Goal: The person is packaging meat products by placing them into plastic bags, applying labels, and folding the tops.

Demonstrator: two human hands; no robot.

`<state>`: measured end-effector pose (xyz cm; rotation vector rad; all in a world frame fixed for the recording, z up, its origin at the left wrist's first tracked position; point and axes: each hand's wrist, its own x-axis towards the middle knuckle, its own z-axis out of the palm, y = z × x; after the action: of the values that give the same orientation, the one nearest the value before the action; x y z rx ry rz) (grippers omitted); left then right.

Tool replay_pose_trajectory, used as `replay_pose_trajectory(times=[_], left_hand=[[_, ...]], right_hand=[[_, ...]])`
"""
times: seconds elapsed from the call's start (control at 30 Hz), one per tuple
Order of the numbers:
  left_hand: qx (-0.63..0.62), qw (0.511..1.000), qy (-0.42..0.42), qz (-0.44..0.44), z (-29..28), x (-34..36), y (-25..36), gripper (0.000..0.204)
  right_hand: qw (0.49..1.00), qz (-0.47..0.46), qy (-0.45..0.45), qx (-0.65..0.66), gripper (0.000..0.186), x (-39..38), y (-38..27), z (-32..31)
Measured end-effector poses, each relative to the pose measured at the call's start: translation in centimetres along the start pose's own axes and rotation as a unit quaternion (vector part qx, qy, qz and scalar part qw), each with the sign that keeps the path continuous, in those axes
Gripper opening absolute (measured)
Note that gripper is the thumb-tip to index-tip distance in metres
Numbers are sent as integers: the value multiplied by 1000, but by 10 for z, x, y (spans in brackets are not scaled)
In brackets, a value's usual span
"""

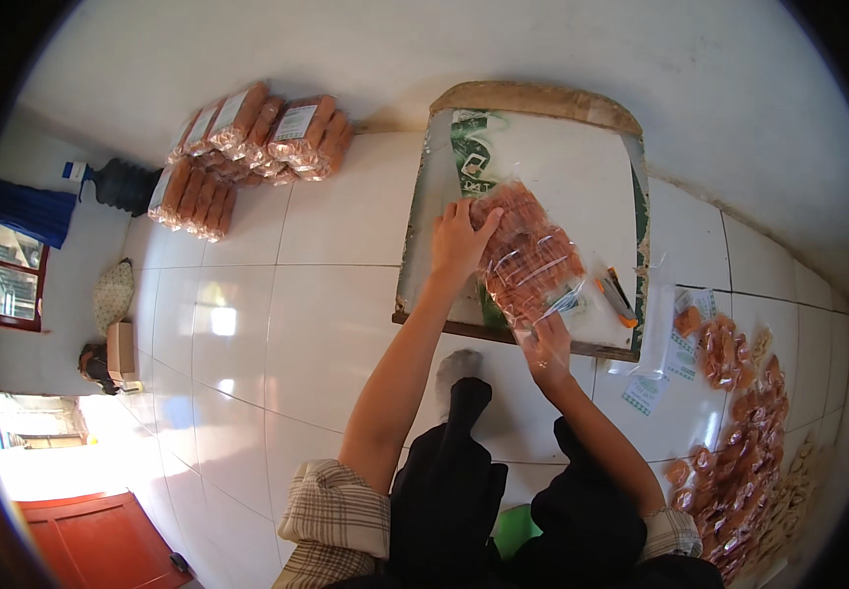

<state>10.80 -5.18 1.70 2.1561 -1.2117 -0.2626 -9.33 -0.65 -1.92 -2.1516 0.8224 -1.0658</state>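
Observation:
A clear plastic bag (530, 257) packed with rows of reddish-brown pieces lies slanted on a low white-topped table (572, 147). My left hand (457, 240) grips the bag's upper left side, its thumb over the plastic. At the lower end, my right hand (545, 348) holds the loose plastic, the fingers partly hidden by it. An orange and black box cutter (617, 296) rests on the table to the right of the bag. What the pieces are, I cannot make out for certain.
Filled packs (238, 123) are stacked against the wall at the far left. Many small wrapped reddish bundles (739, 461) cover the tiles at the right, near printed labels (644, 393). A green object (516, 530) shows between my legs. A red door panel (101, 540) stands at the lower left.

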Motion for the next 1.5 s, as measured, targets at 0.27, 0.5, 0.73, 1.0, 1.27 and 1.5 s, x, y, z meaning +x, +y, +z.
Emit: replay_pose_trajectory(times=[0.27, 0.5, 0.73, 1.0, 1.27, 1.5], left_hand=[[7, 1000, 1, 8, 2, 1, -1, 57], [0, 1000, -5, 16, 2, 5, -6, 58], [-12, 999, -39, -1, -6, 6, 0, 59], [53, 989, -96, 96, -23, 0, 2, 92], [57, 989, -126, 59, -22, -4, 10, 103], [94, 992, 26, 81, -4, -8, 3, 93]], right_hand=[[998, -4, 63, 6, 17, -3, 8, 21], [999, 15, 31, 24, 11, 1, 7, 1], [994, 32, -22, 100, 15, -2, 12, -12], [965, 172, 123, 156, 23, 9, -10, -20], [999, -3, 30, 19, 23, 14, 1, -5], [999, -31, -2, -15, 25, 20, -2, -2]])
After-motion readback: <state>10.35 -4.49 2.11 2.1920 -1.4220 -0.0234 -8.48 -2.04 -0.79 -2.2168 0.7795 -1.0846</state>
